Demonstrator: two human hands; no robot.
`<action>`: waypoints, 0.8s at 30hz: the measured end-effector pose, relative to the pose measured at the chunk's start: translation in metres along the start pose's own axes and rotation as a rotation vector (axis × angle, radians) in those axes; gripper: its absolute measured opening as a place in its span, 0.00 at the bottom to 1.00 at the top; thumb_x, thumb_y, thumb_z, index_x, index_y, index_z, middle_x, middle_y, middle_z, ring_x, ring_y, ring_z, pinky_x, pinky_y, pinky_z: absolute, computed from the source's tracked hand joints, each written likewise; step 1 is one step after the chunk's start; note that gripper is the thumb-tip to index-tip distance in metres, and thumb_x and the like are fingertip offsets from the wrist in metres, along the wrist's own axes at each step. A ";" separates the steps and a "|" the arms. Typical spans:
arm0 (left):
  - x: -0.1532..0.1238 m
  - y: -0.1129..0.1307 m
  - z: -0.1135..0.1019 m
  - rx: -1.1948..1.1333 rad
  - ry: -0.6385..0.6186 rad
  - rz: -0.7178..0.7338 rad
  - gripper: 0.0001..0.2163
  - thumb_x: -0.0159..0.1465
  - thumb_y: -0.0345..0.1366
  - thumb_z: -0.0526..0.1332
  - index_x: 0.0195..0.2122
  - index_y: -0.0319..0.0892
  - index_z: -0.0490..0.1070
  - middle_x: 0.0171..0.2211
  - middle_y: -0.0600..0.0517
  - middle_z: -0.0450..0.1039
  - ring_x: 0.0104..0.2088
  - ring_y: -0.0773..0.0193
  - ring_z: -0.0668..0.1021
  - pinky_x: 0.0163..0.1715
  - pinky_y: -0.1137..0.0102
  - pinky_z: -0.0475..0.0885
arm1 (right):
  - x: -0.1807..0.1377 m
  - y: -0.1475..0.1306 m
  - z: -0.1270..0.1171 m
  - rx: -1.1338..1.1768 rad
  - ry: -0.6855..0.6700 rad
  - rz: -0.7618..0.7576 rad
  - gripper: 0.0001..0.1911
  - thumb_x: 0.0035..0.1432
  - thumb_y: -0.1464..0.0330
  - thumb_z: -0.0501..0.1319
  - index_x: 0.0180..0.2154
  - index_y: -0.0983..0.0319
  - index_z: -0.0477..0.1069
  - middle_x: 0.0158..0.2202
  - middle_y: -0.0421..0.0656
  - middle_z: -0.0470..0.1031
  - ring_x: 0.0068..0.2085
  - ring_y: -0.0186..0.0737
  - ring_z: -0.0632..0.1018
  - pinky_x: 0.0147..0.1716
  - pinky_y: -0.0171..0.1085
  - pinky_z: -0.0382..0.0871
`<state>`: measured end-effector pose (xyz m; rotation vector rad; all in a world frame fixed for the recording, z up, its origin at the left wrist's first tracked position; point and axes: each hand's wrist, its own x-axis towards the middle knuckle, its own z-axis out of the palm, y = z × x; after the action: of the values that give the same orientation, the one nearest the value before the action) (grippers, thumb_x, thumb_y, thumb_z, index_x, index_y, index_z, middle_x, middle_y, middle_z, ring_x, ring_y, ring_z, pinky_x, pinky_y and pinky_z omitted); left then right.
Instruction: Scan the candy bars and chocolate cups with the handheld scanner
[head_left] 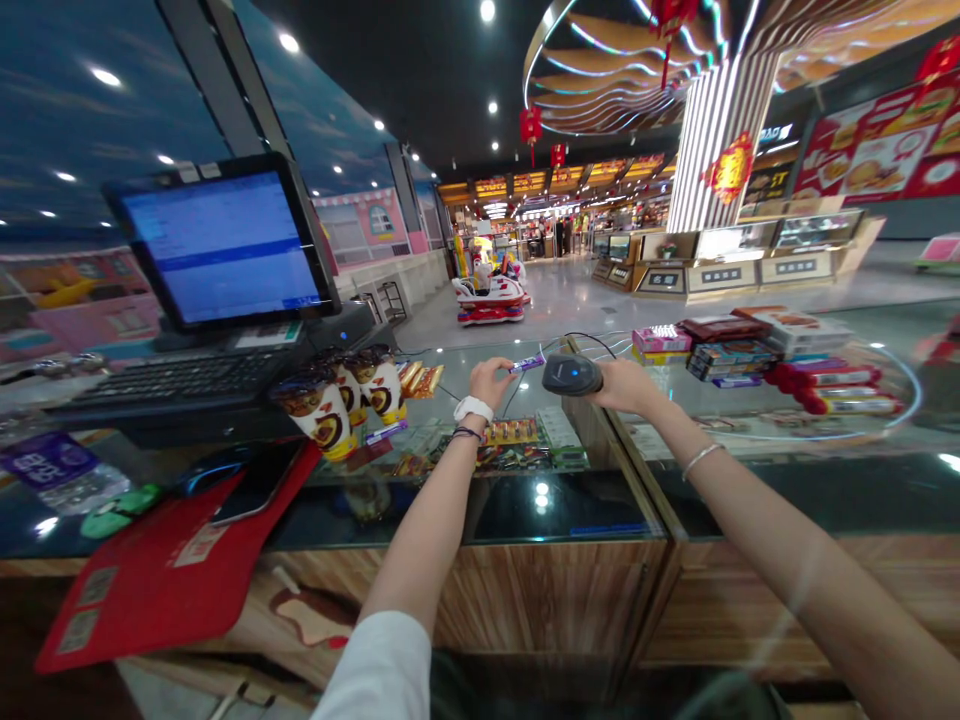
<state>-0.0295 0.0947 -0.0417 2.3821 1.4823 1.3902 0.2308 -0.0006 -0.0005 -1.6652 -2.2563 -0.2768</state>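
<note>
My left hand [490,380] pinches one end of a small purple-wrapped candy bar [528,363] above the glass counter [517,508]. In my right hand [624,386] is a dark handheld barcode scanner [570,374], its head turned toward the bar and a small blue light on top. A narrow gap separates the scanner from the candy. Left of my left hand stand several patterned cups [324,415], with yellow-wrapped snacks [422,380] behind them and another purple bar [387,432] lying beside them.
At the left are a monitor [225,245], a keyboard [187,385], a water bottle [64,470], and a phone [255,485] on a red mat [172,580]. Stacked boxes [731,358] and red-capped tubes [844,388] lie at the right. A scanner cable [592,336] loops behind.
</note>
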 end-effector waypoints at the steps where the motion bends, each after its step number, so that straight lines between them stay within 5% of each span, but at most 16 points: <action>1: 0.000 0.000 0.000 0.000 0.001 0.005 0.05 0.57 0.30 0.68 0.34 0.46 0.76 0.42 0.51 0.81 0.45 0.57 0.80 0.52 0.60 0.71 | 0.000 0.000 0.000 0.001 -0.001 -0.003 0.18 0.56 0.58 0.60 0.44 0.61 0.77 0.40 0.52 0.83 0.43 0.56 0.82 0.38 0.40 0.71; 24: 0.001 0.004 -0.002 -0.009 -0.016 0.006 0.05 0.57 0.30 0.68 0.34 0.45 0.75 0.43 0.50 0.81 0.46 0.57 0.80 0.52 0.58 0.70 | 0.002 0.000 0.003 0.047 0.025 0.007 0.16 0.55 0.60 0.62 0.43 0.61 0.77 0.39 0.52 0.83 0.42 0.57 0.82 0.36 0.39 0.70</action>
<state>-0.0280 0.0925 -0.0380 2.3889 1.4633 1.3720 0.2302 0.0017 -0.0022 -1.6369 -2.2205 -0.2394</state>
